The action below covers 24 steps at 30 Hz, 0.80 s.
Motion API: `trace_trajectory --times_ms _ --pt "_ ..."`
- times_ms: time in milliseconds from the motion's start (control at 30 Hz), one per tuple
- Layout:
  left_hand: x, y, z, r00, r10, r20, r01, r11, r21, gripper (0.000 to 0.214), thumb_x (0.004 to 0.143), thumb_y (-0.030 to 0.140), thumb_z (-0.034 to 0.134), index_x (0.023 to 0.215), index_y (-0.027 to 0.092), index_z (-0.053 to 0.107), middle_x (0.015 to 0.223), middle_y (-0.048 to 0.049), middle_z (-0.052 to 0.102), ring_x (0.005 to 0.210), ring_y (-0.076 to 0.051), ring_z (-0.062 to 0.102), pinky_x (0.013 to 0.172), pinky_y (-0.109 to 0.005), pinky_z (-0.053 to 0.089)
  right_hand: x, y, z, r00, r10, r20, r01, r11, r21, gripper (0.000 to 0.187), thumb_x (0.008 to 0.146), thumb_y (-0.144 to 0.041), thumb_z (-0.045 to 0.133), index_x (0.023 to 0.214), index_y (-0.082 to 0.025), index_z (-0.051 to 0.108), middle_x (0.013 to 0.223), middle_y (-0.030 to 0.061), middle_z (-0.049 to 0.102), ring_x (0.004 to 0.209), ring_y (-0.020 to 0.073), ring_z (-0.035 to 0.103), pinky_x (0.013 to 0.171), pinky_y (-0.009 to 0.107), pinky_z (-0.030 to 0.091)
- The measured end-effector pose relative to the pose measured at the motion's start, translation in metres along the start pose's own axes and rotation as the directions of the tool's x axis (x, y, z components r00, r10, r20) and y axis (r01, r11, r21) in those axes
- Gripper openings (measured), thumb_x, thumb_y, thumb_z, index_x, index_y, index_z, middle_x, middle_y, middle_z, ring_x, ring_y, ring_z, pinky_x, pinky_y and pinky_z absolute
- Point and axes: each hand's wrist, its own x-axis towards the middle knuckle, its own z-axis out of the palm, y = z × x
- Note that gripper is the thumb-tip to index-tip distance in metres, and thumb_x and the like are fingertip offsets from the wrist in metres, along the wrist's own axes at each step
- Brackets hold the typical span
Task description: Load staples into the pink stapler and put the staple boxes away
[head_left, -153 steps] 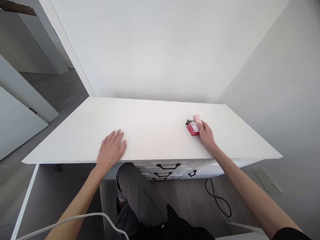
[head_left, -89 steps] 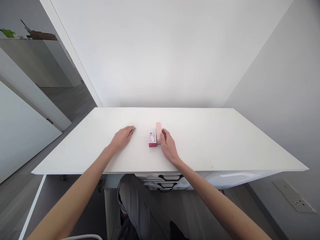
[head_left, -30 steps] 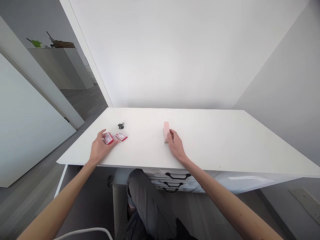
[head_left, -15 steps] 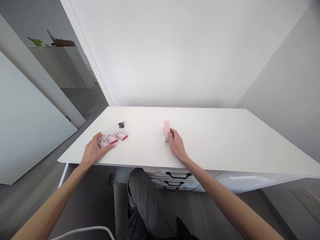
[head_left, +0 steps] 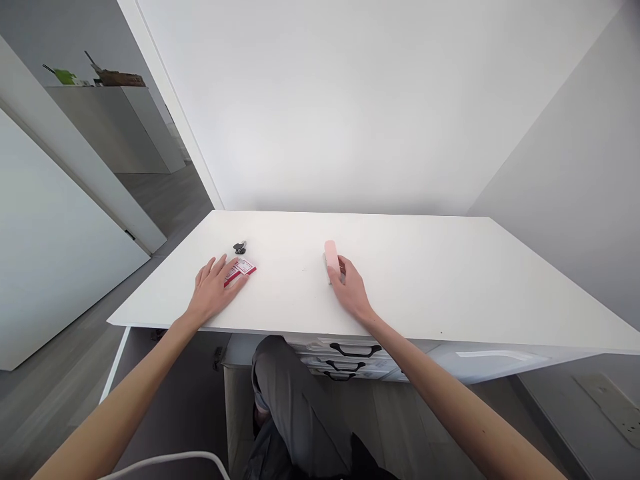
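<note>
While my left hand (head_left: 210,291) lies spread wide over the red-and-white boxes (head_left: 245,267), my right hand (head_left: 351,290) grips the pink stapler (head_left: 331,254) by its near half.

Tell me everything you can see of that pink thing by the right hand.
The pink thing is long and narrow with a rounded far end, plastic-looking, perhaps a stapler. A paler lower part shows along its left side. It appears to rest on the white tabletop, pointing away from the person; the right hand grips it, partly covering it.
</note>
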Motion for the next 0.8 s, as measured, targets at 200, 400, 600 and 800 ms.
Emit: trace_trajectory --times_ms 200,400,600,800 --pt "0.010 0.011 0.007 0.999 -0.009 -0.047 0.009 1.000 -0.008 0.072 0.103 0.067 0.037 0.159 0.024 0.053 0.171 -0.0112 0.042 0.161 -0.039 0.030 0.129 -0.058 0.026 0.002 0.007 0.001 0.999 -0.043 -0.027 0.041 0.998 -0.053 0.055 0.097 -0.046 0.061 0.146 -0.021 0.056 0.148 0.0156 0.063 0.132 0.0333 0.062 0.110 0.051 0.050" --pt "0.010 0.012 0.010 0.988 0.032 -0.152 -0.030 0.999 0.015 0.064 0.104 0.059 0.043 0.154 0.020 0.058 0.165 -0.0138 0.049 0.158 -0.040 0.035 0.127 -0.059 0.029 0.003 0.011 0.001 0.996 -0.072 -0.048 0.066 0.991 -0.116 0.049 0.096 -0.038 0.056 0.141 -0.020 0.057 0.143 0.0163 0.065 0.125 0.0334 0.064 0.105 0.052 0.052" --pt "0.003 0.028 0.013 0.928 0.255 -0.271 -0.266 0.964 -0.005 0.046 0.106 0.045 0.045 0.141 0.020 0.063 0.156 -0.0147 0.058 0.152 -0.034 0.044 0.125 -0.054 0.035 0.002 0.009 0.000 0.998 -0.039 -0.055 0.032 0.991 -0.131 0.043 0.093 -0.034 0.054 0.133 -0.019 0.059 0.136 0.0160 0.067 0.115 0.0322 0.065 0.098 0.050 0.053" --pt "-0.004 0.076 0.022 0.860 0.453 -0.234 -0.490 0.861 -0.135 0.037 0.107 0.041 0.048 0.136 0.023 0.063 0.143 -0.0119 0.066 0.139 -0.029 0.056 0.121 -0.052 0.041 0.000 0.004 -0.002 0.999 -0.023 -0.026 0.019 0.991 -0.135 0.035 0.085 -0.031 0.057 0.119 -0.022 0.062 0.124 0.0122 0.071 0.110 0.0320 0.066 0.095 0.048 0.053"
